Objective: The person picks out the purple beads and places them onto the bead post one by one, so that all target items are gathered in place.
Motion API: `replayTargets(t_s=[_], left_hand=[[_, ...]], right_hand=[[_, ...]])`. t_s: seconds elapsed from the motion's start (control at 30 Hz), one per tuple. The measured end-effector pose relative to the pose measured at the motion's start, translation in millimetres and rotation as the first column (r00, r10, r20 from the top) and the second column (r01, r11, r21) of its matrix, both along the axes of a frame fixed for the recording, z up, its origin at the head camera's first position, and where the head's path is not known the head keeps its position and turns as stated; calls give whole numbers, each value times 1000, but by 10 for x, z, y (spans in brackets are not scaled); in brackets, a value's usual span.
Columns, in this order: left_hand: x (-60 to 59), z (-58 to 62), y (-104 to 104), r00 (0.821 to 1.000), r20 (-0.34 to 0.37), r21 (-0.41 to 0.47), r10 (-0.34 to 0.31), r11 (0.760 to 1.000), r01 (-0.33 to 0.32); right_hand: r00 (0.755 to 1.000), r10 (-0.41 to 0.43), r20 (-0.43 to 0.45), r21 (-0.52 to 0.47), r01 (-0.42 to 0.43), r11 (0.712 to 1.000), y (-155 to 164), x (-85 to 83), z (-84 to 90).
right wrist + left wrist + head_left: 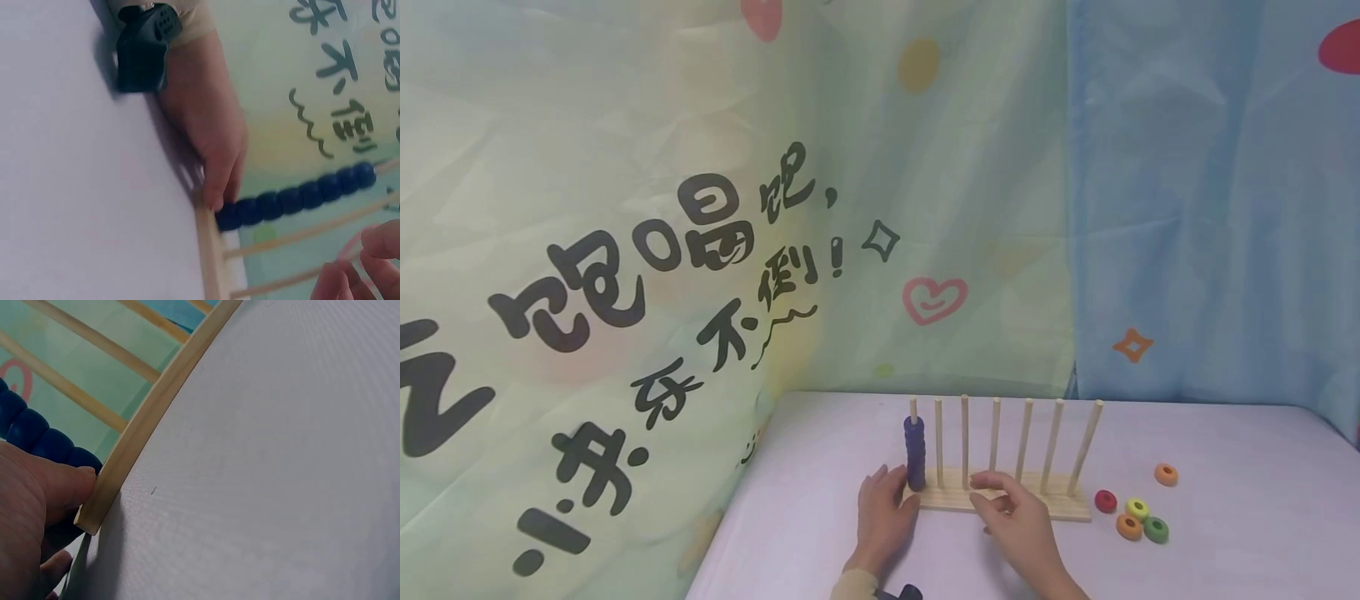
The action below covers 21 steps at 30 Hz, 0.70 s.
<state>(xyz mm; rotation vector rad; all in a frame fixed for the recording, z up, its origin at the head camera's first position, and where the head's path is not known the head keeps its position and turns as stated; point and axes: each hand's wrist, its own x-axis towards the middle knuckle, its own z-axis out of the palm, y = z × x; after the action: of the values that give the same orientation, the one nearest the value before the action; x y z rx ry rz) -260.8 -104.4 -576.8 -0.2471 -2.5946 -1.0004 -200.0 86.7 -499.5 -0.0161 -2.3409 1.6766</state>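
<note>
A wooden rack (pixel 951 500) with several upright pegs stands on the table. Its leftmost peg carries a stack of dark blue beads (pixel 915 454), with the peg's tip showing above them; the other pegs show no beads. At the left end of the base, my left hand (pixel 883 510) grips the wood, thumb on the front edge beside the lowest bead, as the left wrist view shows. My right hand (pixel 1021 521) hovers in front of the middle pegs. Its thumb and fingers (pixel 381 242) are loosely bent, with a gap between them and nothing held.
Right of the rack lie loose rings: a red one (pixel 1105 501), a yellow one (pixel 1137 508), a green one (pixel 1156 529), an orange one (pixel 1129 527) and another orange one (pixel 1166 474) farther back. A printed curtain (pixel 985 208) hangs behind the table (pixel 1247 517).
</note>
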Motion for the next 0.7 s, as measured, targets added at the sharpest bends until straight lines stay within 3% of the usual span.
replayTargets(t_s=[0.23, 0.47, 0.7], left_hand=[[9, 21, 0, 1000, -14, 1, -2, 1000, 2], [17, 30, 8, 998, -68, -2, 3, 1000, -3], [6, 11, 8, 1000, -8, -5, 5, 1000, -5]], right_hand=[[990, -67, 125, 27, 64, 998, 252, 21, -85], [964, -123, 237, 161, 86, 983, 404, 39, -188], [949, -163, 270, 189, 114, 975, 524, 76, -380]])
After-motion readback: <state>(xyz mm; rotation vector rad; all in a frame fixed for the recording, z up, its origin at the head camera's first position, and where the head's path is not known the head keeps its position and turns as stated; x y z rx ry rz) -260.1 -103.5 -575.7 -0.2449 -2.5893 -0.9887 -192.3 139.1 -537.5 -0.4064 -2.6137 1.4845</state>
